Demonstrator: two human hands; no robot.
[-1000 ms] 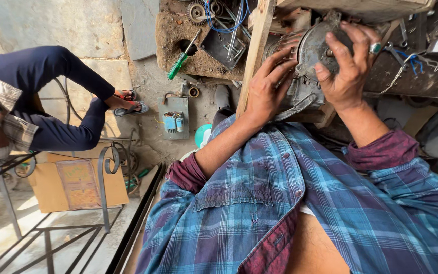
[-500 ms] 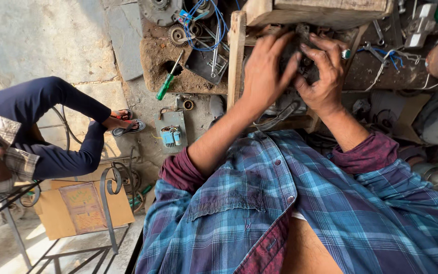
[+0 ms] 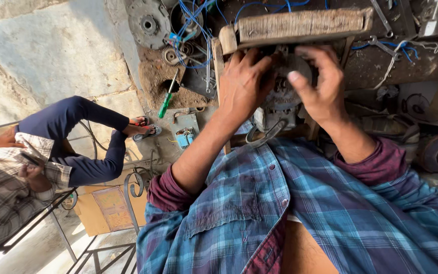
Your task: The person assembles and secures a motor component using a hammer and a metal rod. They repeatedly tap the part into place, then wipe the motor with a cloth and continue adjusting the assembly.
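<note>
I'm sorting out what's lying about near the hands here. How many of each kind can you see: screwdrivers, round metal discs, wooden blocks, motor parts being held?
Green-handled screwdriver: 1
Round metal disc: 1
Wooden block: 1
Motor part, gripped by left hand and right hand: 1
Total: 4

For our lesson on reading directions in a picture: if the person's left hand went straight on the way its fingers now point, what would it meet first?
The left hand already grips the grey metal motor part; beyond that, likely the wooden block, though depth is unclear.
</note>
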